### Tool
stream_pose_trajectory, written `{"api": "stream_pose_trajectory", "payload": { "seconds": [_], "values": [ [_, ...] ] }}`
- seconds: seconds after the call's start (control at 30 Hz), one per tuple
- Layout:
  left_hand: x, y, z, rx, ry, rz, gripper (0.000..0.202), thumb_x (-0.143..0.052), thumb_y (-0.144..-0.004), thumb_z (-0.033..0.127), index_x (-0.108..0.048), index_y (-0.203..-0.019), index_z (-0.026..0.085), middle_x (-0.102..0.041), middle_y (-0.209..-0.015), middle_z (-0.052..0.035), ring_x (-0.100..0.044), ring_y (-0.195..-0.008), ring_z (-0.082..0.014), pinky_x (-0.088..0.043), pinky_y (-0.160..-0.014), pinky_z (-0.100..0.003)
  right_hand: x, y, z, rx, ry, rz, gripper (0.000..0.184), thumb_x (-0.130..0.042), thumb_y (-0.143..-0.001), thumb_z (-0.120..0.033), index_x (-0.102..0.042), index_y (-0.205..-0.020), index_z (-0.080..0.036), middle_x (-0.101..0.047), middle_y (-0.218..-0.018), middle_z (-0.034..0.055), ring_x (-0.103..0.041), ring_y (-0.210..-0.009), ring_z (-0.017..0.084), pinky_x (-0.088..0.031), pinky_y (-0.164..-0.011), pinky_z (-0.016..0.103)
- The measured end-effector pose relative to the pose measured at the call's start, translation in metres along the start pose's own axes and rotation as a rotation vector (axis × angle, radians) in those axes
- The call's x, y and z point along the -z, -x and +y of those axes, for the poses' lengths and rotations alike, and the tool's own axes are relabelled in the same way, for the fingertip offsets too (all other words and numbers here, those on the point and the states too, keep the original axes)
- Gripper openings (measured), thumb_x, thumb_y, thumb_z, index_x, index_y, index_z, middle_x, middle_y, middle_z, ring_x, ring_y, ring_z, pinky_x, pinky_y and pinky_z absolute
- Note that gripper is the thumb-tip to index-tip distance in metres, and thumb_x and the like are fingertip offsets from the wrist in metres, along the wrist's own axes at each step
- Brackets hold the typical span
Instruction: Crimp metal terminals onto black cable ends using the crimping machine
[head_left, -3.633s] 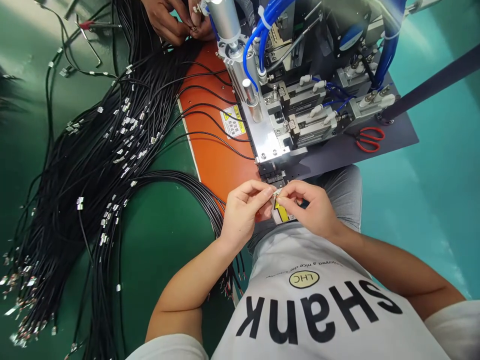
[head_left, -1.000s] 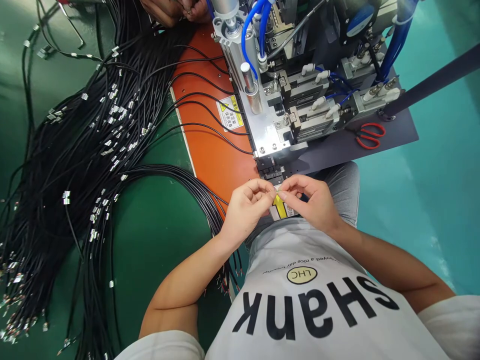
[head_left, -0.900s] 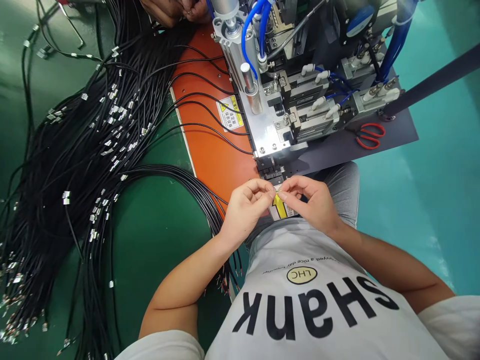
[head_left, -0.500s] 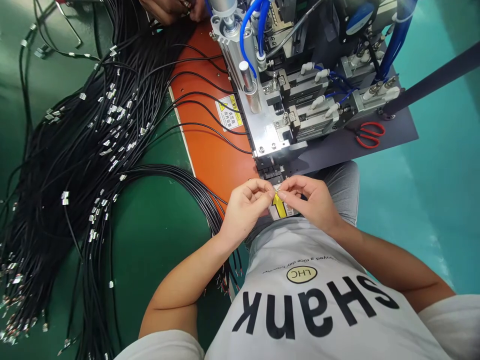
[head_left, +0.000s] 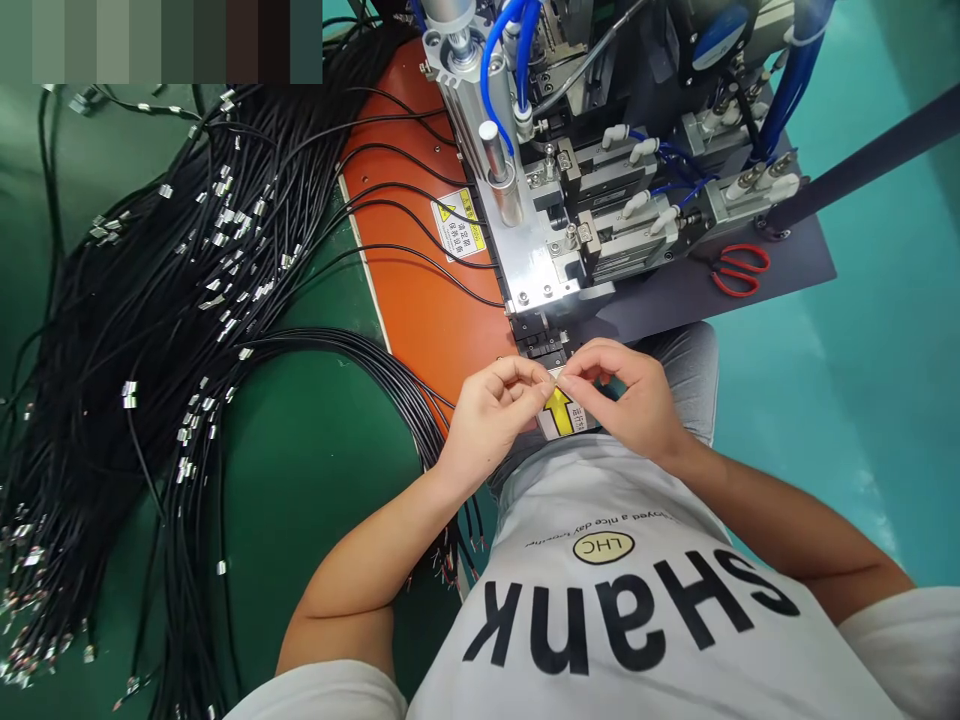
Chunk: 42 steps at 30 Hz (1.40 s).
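Note:
My left hand (head_left: pixel 491 415) and my right hand (head_left: pixel 626 395) meet fingertip to fingertip just in front of the machine's small black fixture (head_left: pixel 544 345). Both pinch a tiny metal piece (head_left: pixel 556 374) between thumb and forefinger; it is too small to name for sure. Below the fingers lies a white label with a yellow arrow (head_left: pixel 561 412). A bundle of black wires (head_left: pixel 375 365) curves past my left wrist, its stripped ends hanging by my forearm.
A pneumatic machine (head_left: pixel 570 200) with blue hoses stands on an orange plate (head_left: pixel 420 290). A large heap of black cables with metal clips (head_left: pixel 165 300) covers the green mat on the left. Red scissors (head_left: pixel 739 270) lie on the grey base at right.
My right hand has lifted slightly toward the fixture, uncovering more of the yellow arrow. The other person's hands at the top are no longer in view.

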<state>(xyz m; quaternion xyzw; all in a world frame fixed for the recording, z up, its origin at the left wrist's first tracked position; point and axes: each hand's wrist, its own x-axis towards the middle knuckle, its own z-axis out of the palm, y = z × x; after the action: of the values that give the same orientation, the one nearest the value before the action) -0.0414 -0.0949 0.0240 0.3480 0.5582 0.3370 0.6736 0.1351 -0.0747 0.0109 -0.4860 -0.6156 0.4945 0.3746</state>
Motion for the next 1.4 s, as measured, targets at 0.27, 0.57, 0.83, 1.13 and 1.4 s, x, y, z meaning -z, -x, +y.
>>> {"api": "stream_pose_trajectory", "payload": {
  "seconds": [0.27,0.57,0.83,1.13,1.4],
  "values": [
    [-0.004,0.002,-0.01,-0.376,-0.315,0.031,0.013,-0.069,-0.086,0.031,-0.069,-0.091,0.019,-0.06,-0.085,-0.004,-0.053,-0.071,-0.0131,-0.046,-0.063,-0.024,0.005,0.01,0.009,-0.148,-0.077,-0.064,0.012,-0.062,-0.089,-0.025,-0.062,-0.079,-0.02,-0.061,-0.076,0.0008,-0.055,-0.067,0.014,-0.044,-0.061,0.029],
    [0.022,-0.037,-0.007,-0.697,-0.874,0.14,0.015,-0.054,-0.095,0.021,-0.067,-0.101,0.02,-0.063,-0.095,-0.0057,-0.06,-0.092,-0.0168,-0.05,-0.081,-0.028,0.011,-0.04,0.042,-0.332,-0.155,-0.016,0.017,-0.071,-0.083,-0.034,-0.068,-0.079,-0.018,-0.065,-0.073,0.0016,-0.053,-0.06,0.012,-0.043,-0.055,0.027],
    [0.025,-0.043,-0.014,-0.768,-0.951,0.138,0.025,-0.051,-0.095,0.016,-0.069,-0.11,0.022,-0.053,-0.084,-0.0025,-0.057,-0.08,-0.014,-0.051,-0.074,-0.027,0.011,-0.045,0.042,-0.409,-0.202,-0.012,0.022,-0.075,-0.08,-0.037,-0.067,-0.076,-0.017,-0.065,-0.073,0.0012,-0.052,-0.057,0.01,-0.042,-0.054,0.026],
    [0.026,-0.045,-0.015,-0.81,-0.992,0.149,0.025,-0.053,-0.093,0.011,-0.068,-0.111,0.02,-0.051,-0.084,-0.0022,-0.055,-0.078,-0.0126,-0.049,-0.067,-0.024,0.012,-0.045,0.043,-0.427,-0.202,-0.008,0.022,-0.075,-0.08,-0.038,-0.068,-0.077,-0.017,-0.065,-0.073,0.0016,-0.054,-0.062,0.012,-0.045,-0.057,0.026],
    [0.026,-0.045,-0.015,-0.811,-1.018,0.14,0.027,-0.052,-0.092,0.01,-0.067,-0.112,0.021,-0.051,-0.084,-0.0021,-0.056,-0.08,-0.0128,-0.049,-0.067,-0.024,0.013,-0.046,0.049,-0.439,-0.239,-0.026,0.021,-0.075,-0.08,-0.038,-0.067,-0.077,-0.018,-0.066,-0.074,0.0015,-0.054,-0.061,0.012,-0.043,-0.057,0.027]
  ]
}}
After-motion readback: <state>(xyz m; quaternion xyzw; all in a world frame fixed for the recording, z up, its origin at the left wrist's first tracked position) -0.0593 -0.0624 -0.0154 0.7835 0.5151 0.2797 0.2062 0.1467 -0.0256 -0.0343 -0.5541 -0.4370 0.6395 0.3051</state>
